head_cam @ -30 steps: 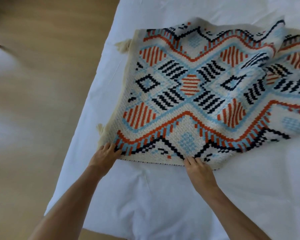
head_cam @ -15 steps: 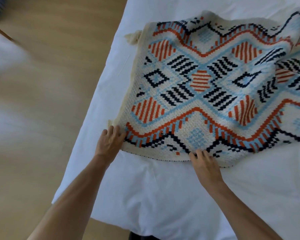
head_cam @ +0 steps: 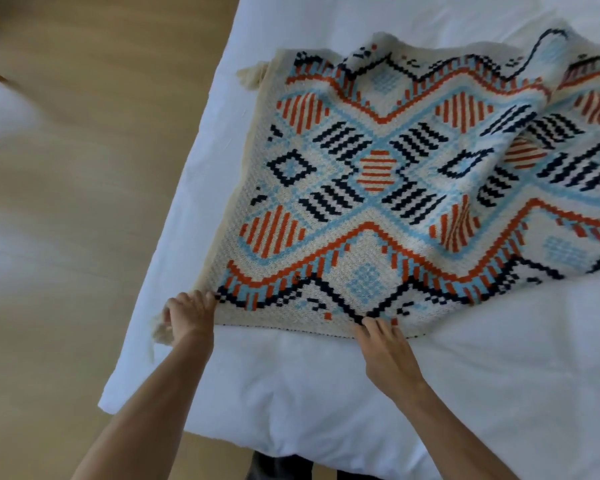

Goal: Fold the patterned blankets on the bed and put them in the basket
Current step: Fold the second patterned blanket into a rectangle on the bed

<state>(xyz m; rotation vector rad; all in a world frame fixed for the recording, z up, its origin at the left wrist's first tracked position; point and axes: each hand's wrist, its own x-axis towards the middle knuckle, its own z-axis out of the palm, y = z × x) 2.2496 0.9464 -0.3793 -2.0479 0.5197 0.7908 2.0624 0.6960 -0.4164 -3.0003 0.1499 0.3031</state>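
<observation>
A cream blanket (head_cam: 378,188) with orange, light blue and navy geometric patterns lies spread on the white bed (head_cam: 326,393); its right part is rumpled and runs out of view. My left hand (head_cam: 189,315) grips the blanket's near left corner by the tassel at the bed's left edge. My right hand (head_cam: 383,341) pinches the near hem about midway along, fingers curled onto the fabric. No basket is in view.
Wooden floor (head_cam: 84,168) lies left of the bed. A blurred pale shape (head_cam: 0,109) sits at the far left. A tassel (head_cam: 252,72) marks the blanket's far left corner. Something dark (head_cam: 281,469) shows below the bed's near edge.
My left hand slid left to the corner tassel and closed on it. The near left corner has been drawn toward the bed's edge. My right hand stays on the near hem.
</observation>
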